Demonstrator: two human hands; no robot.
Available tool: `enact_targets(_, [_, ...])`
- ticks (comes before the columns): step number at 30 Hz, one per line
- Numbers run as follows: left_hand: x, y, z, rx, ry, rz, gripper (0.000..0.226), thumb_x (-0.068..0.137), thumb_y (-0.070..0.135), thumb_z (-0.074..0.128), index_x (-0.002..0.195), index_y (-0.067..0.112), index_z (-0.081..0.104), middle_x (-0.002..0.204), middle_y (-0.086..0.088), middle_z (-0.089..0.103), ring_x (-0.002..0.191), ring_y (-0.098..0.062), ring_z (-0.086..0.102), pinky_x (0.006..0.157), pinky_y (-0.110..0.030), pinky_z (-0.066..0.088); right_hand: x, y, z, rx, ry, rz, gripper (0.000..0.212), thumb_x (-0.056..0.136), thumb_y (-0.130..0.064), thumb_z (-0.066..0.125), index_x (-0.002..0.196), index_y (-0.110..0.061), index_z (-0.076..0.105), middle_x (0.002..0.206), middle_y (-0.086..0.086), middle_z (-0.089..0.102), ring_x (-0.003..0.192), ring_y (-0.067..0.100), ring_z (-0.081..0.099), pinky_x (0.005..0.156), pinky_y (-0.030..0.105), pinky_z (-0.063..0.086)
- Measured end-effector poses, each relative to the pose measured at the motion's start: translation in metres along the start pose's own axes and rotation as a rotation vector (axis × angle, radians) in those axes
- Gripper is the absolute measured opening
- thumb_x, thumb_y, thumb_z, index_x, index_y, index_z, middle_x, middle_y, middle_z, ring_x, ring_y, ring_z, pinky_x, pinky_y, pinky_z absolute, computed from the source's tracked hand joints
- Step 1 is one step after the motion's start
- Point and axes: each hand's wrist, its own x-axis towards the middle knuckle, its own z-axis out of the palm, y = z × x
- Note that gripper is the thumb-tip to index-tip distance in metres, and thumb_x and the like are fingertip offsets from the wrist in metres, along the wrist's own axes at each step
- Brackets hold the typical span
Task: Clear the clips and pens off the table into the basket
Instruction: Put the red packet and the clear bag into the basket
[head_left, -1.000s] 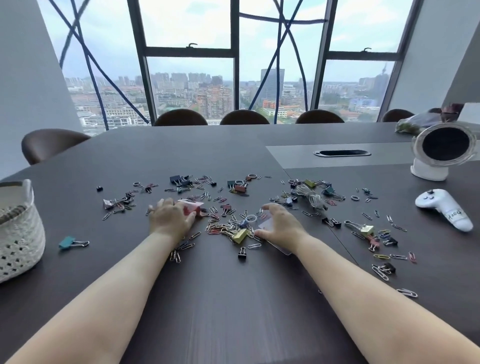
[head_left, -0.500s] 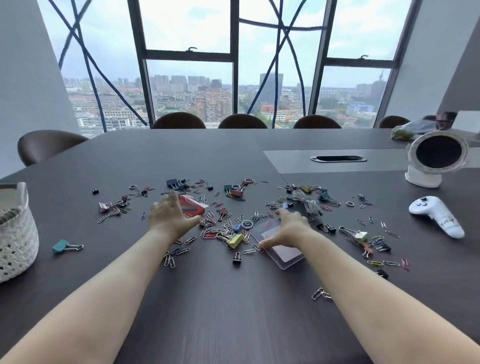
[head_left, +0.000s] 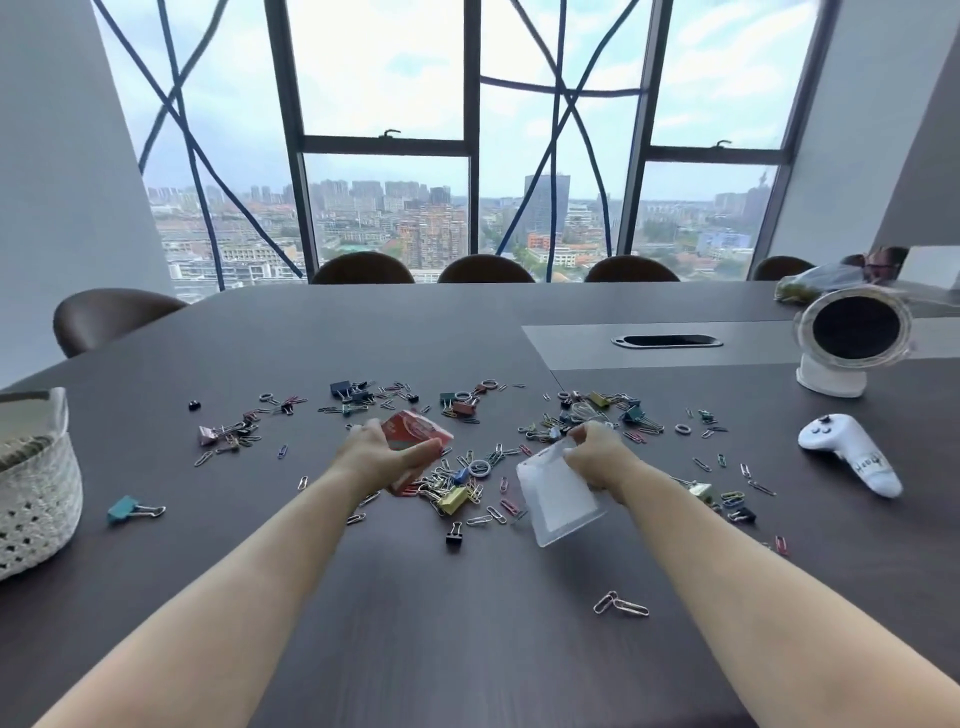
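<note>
From the head view: left hand (head_left: 371, 457) grips a red printed card packet (head_left: 415, 431), right hand (head_left: 597, 454) pinches a frosted clear plastic sleeve (head_left: 558, 501) by its top edge. Both are over the colourful paper clips and binder clips (head_left: 457, 488) scattered across the dark worktop (head_left: 467, 649), and the white woven basket (head_left: 41, 499) sits far left, well apart.

Both my bare forearms reach forward from the bottom corners and angle inward, so my hands sit near each other but apart at the middle of the view. My left hand (head_left: 384, 460) is turned thumb-side up, with the fingers curled round the far edge of a red card (head_left: 415, 430) and the thumb lying along its near side. My right hand (head_left: 597, 452) is knuckles-up with the fingers curled. It pinches the top edge of a clear plastic badge holder (head_left: 558, 501), which hangs tilted below the hand, toward me.
</note>
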Motion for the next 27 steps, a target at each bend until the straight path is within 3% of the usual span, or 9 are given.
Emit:
enact_targets(2, [-0.004, 0.013, 0.006, -0.129, -0.107, 0.001, 0.055, 0.079, 0.053, 0.06, 0.099, 0.002, 0.059, 0.094, -0.013, 0.068, 0.076, -0.02, 0.065, 0.069, -0.029, 0.054, 0.0, 0.005, -0.005, 0.063, 0.123, -0.043, 0.037, 0.087, -0.008, 0.051, 0.124, -0.005, 0.05, 0.125, 0.016, 0.057, 0.112, 0.031, 0.054, 0.094, 0.032, 0.044])
enact_targets(4, [-0.009, 0.028, 0.011, -0.302, -0.184, -0.057, 0.034, 0.09, 0.036, 0.053, 0.09, 0.002, 0.058, 0.076, -0.01, 0.069, 0.06, -0.015, 0.063, 0.055, -0.022, 0.05, -0.004, 0.008, -0.008, 0.139, 0.198, -0.076, 0.037, 0.088, -0.009, 0.054, 0.124, -0.005, 0.049, 0.115, 0.013, 0.06, 0.099, 0.029, 0.056, 0.084, 0.03, 0.042])
enact_targets(7, [-0.015, 0.047, 0.023, -0.619, -0.294, -0.129, 0.019, 0.093, 0.018, 0.052, 0.083, 0.002, 0.056, 0.054, -0.005, 0.067, 0.042, -0.013, 0.063, 0.042, -0.019, 0.051, -0.014, 0.013, -0.002, 0.508, 0.043, -0.07, 0.029, 0.088, -0.006, 0.056, 0.117, -0.003, 0.051, 0.08, 0.005, 0.057, 0.064, 0.019, 0.053, 0.059, 0.032, 0.053])
enact_targets(8, [-0.016, 0.052, 0.029, -0.646, -0.307, -0.128, 0.017, 0.093, 0.015, 0.053, 0.082, 0.002, 0.056, 0.055, -0.006, 0.067, 0.041, -0.012, 0.063, 0.041, -0.018, 0.051, -0.017, 0.013, 0.0, 0.591, -0.009, -0.066, 0.027, 0.089, -0.004, 0.055, 0.116, -0.002, 0.051, 0.075, 0.003, 0.054, 0.058, 0.015, 0.051, 0.053, 0.029, 0.053])
enact_targets(11, [-0.018, 0.059, 0.043, -0.617, -0.301, -0.09, 0.015, 0.093, 0.014, 0.052, 0.083, 0.003, 0.054, 0.068, -0.01, 0.064, 0.042, -0.011, 0.063, 0.044, -0.021, 0.051, -0.017, 0.013, 0.007, 0.697, -0.073, -0.075, 0.024, 0.091, -0.004, 0.053, 0.115, -0.005, 0.049, 0.074, 0.0, 0.054, 0.058, 0.011, 0.051, 0.055, 0.027, 0.054])
enact_targets(16, [-0.017, 0.061, 0.05, -0.548, -0.34, -0.069, 0.015, 0.095, 0.022, 0.049, 0.088, 0.009, 0.051, 0.077, -0.007, 0.063, 0.064, -0.017, 0.06, 0.061, -0.025, 0.046, -0.013, 0.014, 0.006, 0.929, -0.141, -0.004, 0.013, 0.094, -0.004, 0.047, 0.101, -0.016, 0.048, 0.075, 0.003, 0.054, 0.057, 0.013, 0.049, 0.041, 0.019, 0.049])
enact_targets(18, [-0.014, 0.061, 0.052, -0.555, -0.367, -0.057, 0.015, 0.093, 0.023, 0.052, 0.087, 0.009, 0.052, 0.078, -0.007, 0.063, 0.065, -0.016, 0.061, 0.064, -0.025, 0.049, -0.009, 0.014, 0.004, 0.943, -0.15, -0.025, 0.013, 0.095, -0.006, 0.047, 0.096, -0.018, 0.049, 0.075, 0.003, 0.055, 0.057, 0.014, 0.049, 0.043, 0.02, 0.05])
enact_targets(22, [-0.006, 0.061, 0.054, -0.622, -0.424, -0.06, 0.013, 0.087, 0.021, 0.061, 0.087, 0.007, 0.059, 0.081, -0.01, 0.066, 0.06, -0.016, 0.064, 0.062, -0.027, 0.053, -0.001, 0.015, 0.002, 0.914, -0.169, -0.043, 0.016, 0.096, -0.008, 0.045, 0.11, -0.015, 0.046, 0.075, 0.004, 0.057, 0.057, 0.015, 0.053, 0.046, 0.022, 0.051])
enact_targets(27, [-0.004, 0.061, 0.061, -0.619, -0.381, 0.006, 0.012, 0.085, 0.013, 0.064, 0.093, 0.005, 0.06, 0.08, -0.008, 0.067, 0.053, -0.009, 0.066, 0.05, -0.019, 0.055, 0.005, 0.019, 0.006, 0.795, -0.158, -0.076, 0.028, 0.094, -0.004, 0.048, 0.121, -0.009, 0.043, 0.082, 0.012, 0.056, 0.057, 0.015, 0.055, 0.047, 0.021, 0.053])
